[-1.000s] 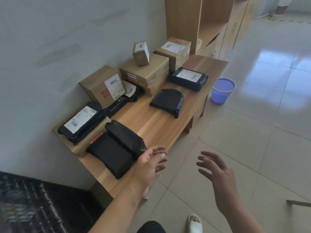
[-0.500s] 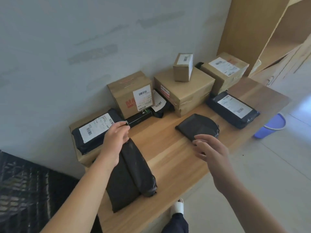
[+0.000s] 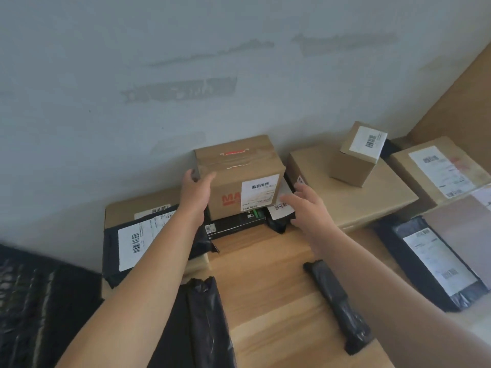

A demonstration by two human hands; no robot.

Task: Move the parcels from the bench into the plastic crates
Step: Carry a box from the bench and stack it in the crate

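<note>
Cardboard boxes number five; both grips, left hand (image 3: 195, 189) and right hand (image 3: 305, 205), released.

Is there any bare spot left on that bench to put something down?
Yes: bare wood on the bench between the black bag and the slim black parcel, under the forearms. The back along the wall is crowded: the printed box, flanked by the left hand and right hand, beside the flat box.

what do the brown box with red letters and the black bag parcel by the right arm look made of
Brown box with red letters: seemingly corrugated cardboard, matte, glossy clear tape across its top. Black bag parcel: apparently thin plastic film, crinkled and shiny.
</note>
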